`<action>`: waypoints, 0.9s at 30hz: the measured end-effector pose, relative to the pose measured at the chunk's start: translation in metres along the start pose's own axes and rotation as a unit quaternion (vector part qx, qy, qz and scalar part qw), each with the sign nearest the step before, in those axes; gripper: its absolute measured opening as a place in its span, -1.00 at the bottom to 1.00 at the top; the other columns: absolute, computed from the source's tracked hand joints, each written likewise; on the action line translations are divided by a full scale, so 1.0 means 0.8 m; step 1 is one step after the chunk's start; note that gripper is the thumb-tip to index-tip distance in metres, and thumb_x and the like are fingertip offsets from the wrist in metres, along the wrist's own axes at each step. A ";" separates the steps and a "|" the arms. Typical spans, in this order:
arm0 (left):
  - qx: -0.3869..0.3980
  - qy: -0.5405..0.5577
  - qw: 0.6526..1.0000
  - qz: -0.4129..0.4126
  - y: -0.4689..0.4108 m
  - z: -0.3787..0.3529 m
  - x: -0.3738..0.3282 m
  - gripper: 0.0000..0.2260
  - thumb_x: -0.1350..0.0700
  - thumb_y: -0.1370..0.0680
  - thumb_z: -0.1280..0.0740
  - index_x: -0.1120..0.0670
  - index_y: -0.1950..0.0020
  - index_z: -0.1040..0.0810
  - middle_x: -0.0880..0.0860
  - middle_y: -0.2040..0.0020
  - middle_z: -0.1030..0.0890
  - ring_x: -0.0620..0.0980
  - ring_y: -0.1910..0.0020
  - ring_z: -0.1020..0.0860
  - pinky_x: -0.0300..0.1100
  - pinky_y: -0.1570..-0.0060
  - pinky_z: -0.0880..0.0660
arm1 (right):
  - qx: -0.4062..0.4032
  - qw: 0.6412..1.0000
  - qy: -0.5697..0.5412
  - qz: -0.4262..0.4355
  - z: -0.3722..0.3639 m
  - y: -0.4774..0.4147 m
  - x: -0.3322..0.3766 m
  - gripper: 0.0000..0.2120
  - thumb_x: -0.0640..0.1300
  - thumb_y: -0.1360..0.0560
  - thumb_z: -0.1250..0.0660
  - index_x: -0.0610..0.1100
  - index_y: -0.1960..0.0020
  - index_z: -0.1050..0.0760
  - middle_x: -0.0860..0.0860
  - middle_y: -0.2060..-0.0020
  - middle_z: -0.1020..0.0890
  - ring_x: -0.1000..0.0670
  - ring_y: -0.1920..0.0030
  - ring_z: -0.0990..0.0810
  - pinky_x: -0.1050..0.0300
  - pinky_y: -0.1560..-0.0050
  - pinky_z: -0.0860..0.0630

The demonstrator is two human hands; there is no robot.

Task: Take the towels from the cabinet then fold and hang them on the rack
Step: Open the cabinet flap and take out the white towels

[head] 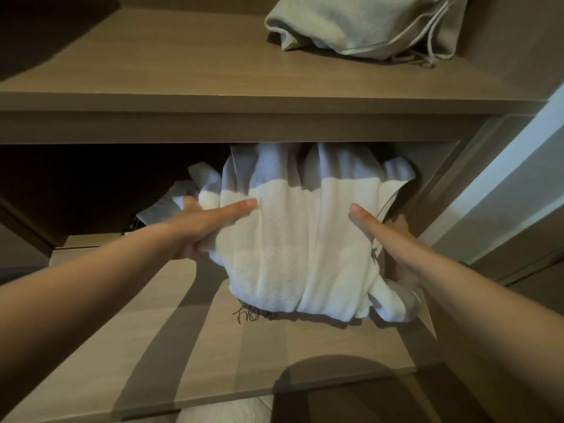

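The towels (293,239) are sitting between the left hand (207,227) and the right hand (387,239), each gripping one side, over the lower shelf (183,346) beneath them. Above and beyond the hands, the upper shelf (152,65) is carrying a drawstring bag (360,22), over the right hand.

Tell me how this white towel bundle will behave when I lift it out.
Probably floppy: the towel bundle sags in folds between the left hand and right hand. Loose ends trailing at both sides may drag on the shelf. Its fluffy pile looks grippy, so slipping seems unlikely.
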State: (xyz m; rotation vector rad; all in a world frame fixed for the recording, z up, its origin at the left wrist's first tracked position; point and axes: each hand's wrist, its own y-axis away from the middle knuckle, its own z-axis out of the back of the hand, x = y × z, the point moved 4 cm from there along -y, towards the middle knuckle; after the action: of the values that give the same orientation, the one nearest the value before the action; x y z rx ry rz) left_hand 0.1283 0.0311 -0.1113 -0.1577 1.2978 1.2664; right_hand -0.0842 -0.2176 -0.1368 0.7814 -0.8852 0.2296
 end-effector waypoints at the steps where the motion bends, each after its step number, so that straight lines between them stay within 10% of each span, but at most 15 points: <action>1: 0.013 -0.003 1.000 0.005 0.001 -0.004 0.002 0.32 -0.47 0.12 -0.52 -0.06 -0.48 -0.02 0.06 -0.31 -0.41 0.20 -0.10 -0.56 0.32 0.00 -0.55 | 0.019 0.999 -0.024 -0.010 -0.007 -0.008 -0.001 0.41 0.54 0.00 -0.47 0.07 -0.58 0.23 -0.03 -0.55 -0.15 -0.22 -0.47 -0.26 -0.29 -0.38 -0.32; 14: 0.153 0.070 0.985 0.022 0.033 -0.052 0.035 -0.15 -0.35 -0.13 -0.57 -0.13 -0.33 -0.37 -0.01 -0.12 -0.66 0.11 -0.09 -0.63 0.20 0.02 -0.60 | 0.103 0.993 -0.040 0.047 -0.043 -0.008 -0.028 0.18 0.51 -0.02 -0.50 0.15 -0.50 -0.14 0.07 -0.31 -0.51 -0.04 -0.23 -0.54 -0.07 -0.21 -0.51; 19: 0.203 0.034 0.977 0.052 0.051 -0.049 0.063 -0.08 -0.38 -0.08 -0.55 -0.24 -0.35 -0.27 0.00 -0.21 -0.57 0.14 -0.17 -0.56 0.31 -0.11 -0.51 | 0.149 0.987 -0.014 0.060 -0.037 0.021 -0.056 0.01 0.48 -0.03 -0.50 0.26 -0.38 -0.19 0.13 -0.22 -0.53 0.08 -0.14 -0.56 0.12 0.02 -0.55; 27: 0.070 0.008 0.997 0.016 0.010 -0.036 0.038 0.19 -0.48 0.02 -0.53 -0.21 -0.48 -0.06 0.02 -0.26 -0.52 0.11 -0.17 -0.55 0.16 -0.16 -0.53 | 0.095 0.990 -0.081 0.062 -0.036 0.020 -0.055 0.24 0.44 0.02 -0.56 0.16 -0.51 -0.08 0.05 -0.31 -0.50 -0.07 -0.25 -0.53 -0.19 -0.30 -0.46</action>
State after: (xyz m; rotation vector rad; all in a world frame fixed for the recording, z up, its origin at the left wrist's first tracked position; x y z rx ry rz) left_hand 0.0973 0.0321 -0.1410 -0.0477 1.4020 1.1991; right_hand -0.1019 -0.1810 -0.1734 0.9330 -1.0785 0.3677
